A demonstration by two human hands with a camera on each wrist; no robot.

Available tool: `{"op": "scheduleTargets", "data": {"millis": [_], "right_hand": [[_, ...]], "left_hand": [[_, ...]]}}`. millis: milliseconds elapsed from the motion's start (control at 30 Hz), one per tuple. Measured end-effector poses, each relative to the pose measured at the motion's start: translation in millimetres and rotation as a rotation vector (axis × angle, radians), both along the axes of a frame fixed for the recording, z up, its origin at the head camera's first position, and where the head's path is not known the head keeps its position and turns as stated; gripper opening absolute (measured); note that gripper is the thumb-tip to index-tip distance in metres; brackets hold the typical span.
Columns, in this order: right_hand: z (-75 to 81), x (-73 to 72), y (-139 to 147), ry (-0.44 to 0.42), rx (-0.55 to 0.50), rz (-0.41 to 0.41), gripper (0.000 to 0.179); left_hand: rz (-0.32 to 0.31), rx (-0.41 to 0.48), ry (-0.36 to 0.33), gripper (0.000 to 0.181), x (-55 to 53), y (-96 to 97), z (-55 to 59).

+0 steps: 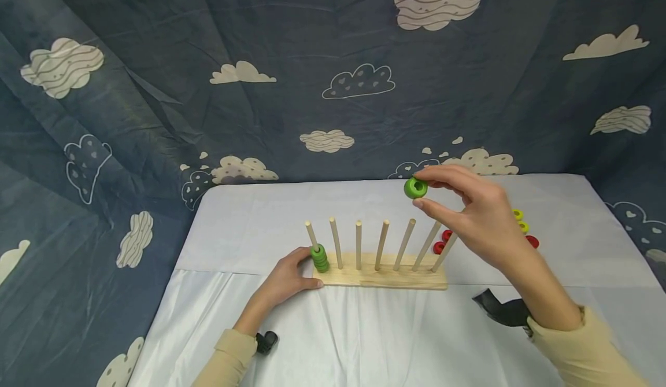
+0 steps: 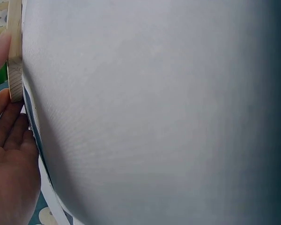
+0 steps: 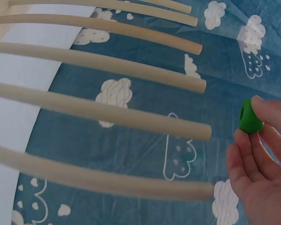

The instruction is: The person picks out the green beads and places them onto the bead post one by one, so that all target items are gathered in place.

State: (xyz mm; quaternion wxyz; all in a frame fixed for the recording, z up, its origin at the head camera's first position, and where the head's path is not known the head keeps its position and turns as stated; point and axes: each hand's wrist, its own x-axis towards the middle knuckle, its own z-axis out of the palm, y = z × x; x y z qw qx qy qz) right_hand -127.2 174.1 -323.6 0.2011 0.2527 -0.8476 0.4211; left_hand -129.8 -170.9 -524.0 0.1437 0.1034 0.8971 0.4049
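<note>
Right of centre, my right grip [image 1: 477, 213] pinches a green bead [image 1: 411, 191] at its fingertips. My left grip [image 1: 286, 277] holds the pegboard [image 1: 380, 279].

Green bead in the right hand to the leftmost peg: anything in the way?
Nothing visible, going over the top. Middle pegs stand between, but the green bead is held above their tips. The leftmost peg is bare above its green stack; the left hand grips the wooden base, below the tip.

Pegboard [image 1: 359, 281] front: passage over cloth [image 1: 374, 329] | top: pegs [image 1: 381, 245] obstruct | left end: left hand [image 1: 286, 277] blocks | right rear: red beads [image 1: 439, 248]
</note>
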Motion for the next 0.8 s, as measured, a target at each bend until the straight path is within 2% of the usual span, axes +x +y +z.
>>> {"op": "scheduleTargets", "data": {"millis": [367,800], "right_hand": [[6.2,-3.8,-20,-0.060,0.042,0.042,0.050],[3.0,-5.4,-43,-0.081,-0.034,0.176,0.047]], "left_hand": [[-0.005,0.002,-0.003,0.075,-0.7,-0.8,-0.2],[-0.012,0.015,-0.006,0.076,-0.3,-1.5,-0.1]]}}
